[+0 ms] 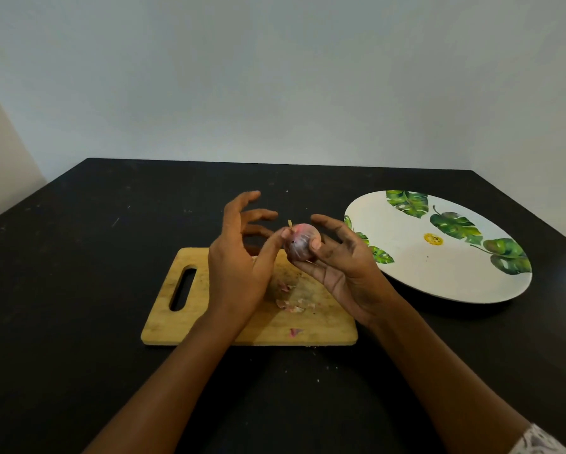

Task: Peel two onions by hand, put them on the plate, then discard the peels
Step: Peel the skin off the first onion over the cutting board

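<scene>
A small red onion (300, 241) is held above the far edge of the wooden cutting board (209, 326). My right hand (344, 270) grips it from below and the right, thumb on its front. My left hand (239, 257) is beside it on the left; its thumb tip touches the onion's top near the dry stem, while the other fingers are spread and lifted. Several pink peel scraps (290, 304) lie on the board. The white plate with green leaf prints (445, 253) lies to the right with no onion on it. I see only one onion.
The black table (78, 290) meets a pale wall at the back. The board has a handle slot (183, 288) at its left end. Small crumbs dot the table in front of the board.
</scene>
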Motion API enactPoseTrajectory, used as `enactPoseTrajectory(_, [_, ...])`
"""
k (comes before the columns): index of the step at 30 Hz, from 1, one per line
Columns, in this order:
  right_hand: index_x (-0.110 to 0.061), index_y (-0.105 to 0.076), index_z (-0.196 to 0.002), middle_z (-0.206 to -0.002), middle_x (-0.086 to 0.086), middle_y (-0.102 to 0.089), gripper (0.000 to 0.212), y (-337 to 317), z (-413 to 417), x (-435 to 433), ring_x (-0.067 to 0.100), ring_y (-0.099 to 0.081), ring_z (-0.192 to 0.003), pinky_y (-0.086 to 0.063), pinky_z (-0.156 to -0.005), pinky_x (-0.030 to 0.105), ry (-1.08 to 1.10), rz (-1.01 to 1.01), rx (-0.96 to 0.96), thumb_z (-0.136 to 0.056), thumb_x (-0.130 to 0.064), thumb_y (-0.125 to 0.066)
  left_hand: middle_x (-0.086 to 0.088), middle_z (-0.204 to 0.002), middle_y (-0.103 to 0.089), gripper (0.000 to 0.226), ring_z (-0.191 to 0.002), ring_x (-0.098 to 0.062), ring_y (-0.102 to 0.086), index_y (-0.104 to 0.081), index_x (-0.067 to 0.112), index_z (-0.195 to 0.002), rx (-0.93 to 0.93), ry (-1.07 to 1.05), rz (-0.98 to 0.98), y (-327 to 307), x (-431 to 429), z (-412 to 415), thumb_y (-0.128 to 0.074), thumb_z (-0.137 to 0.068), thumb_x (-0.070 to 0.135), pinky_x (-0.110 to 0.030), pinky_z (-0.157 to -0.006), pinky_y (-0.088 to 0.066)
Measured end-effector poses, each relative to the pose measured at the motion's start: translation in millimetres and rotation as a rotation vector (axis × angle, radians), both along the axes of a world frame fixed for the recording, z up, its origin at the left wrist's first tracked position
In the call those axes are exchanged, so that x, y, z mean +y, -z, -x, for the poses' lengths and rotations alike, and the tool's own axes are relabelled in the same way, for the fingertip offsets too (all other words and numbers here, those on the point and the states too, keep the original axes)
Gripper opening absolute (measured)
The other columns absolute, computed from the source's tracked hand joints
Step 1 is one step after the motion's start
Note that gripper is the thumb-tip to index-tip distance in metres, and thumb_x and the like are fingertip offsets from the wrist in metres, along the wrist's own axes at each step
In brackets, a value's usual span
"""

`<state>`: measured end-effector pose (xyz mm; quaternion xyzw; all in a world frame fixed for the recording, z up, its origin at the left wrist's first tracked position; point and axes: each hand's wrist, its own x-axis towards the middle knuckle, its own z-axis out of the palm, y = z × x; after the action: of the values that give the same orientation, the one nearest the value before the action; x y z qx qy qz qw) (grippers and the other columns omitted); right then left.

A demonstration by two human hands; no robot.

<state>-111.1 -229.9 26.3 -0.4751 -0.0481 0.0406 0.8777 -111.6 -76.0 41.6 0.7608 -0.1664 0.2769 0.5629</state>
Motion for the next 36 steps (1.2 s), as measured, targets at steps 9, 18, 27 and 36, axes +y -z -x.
enactPoseTrajectory(9, [-0.012, -0.061, -0.115, -0.107, 0.009, -0.07, 0.036, -2.4, 1.1, -1.2, 0.022, -0.07, -0.095, -0.057, -0.073, 0.029, -0.051, 0.06, 0.009, -0.079, -0.013, -0.067, 0.004, -0.08, -0.069, 0.041, -0.08, -0.001, -0.066, -0.054, 0.026, -0.102, 0.187, 0.12, 0.127, -6.6, 2.2, 0.5, -0.074, -0.073, 0.005, -0.01, -0.069, -0.05])
enactPoseTrajectory(18, [-0.007, -0.07, -0.111, -0.115, 0.016, -0.066, 0.059, 5.1, -4.2, -1.2, 0.029, -0.065, -0.109, -0.056, -0.083, 0.034, -0.155, 0.081, -0.068, -0.059, -0.03, -0.089, -0.029, -0.087, -0.058, 0.029, -0.085, -0.011, -0.069, -0.041, 0.011, -0.08, 0.273, 0.144, 0.259, -3.5, -3.4, 4.8, -0.062, -0.08, -0.01, -0.023, -0.072, -0.056])
enactPoseTrajectory(27, [-0.004, -0.068, -0.112, -0.115, 0.016, -0.067, 0.044, -2.1, -1.5, -5.4, 0.031, -0.064, -0.11, -0.056, -0.086, 0.035, -0.278, 0.001, -0.104, -0.07, -0.017, -0.076, -0.019, -0.068, -0.054, 0.043, -0.094, -0.035, -0.065, -0.031, 0.017, -0.069, 0.47, 0.32, 0.613, -11.8, -0.5, 6.7, -0.061, -0.075, -0.014, -0.036, -0.071, -0.052])
enactPoseTrajectory(36, [-0.008, -0.07, -0.112, -0.114, 0.011, -0.068, 0.055, -0.5, -2.2, -6.3, 0.031, -0.063, -0.112, -0.056, -0.088, 0.037, -0.221, 0.009, -0.099, -0.059, -0.011, -0.085, -0.009, -0.083, -0.071, 0.027, -0.087, -0.019, -0.07, -0.05, 0.011, -0.094, 0.347, 0.349, 0.389, -17.5, 7.2, 4.9, -0.065, -0.077, -0.003, -0.025, -0.073, -0.056])
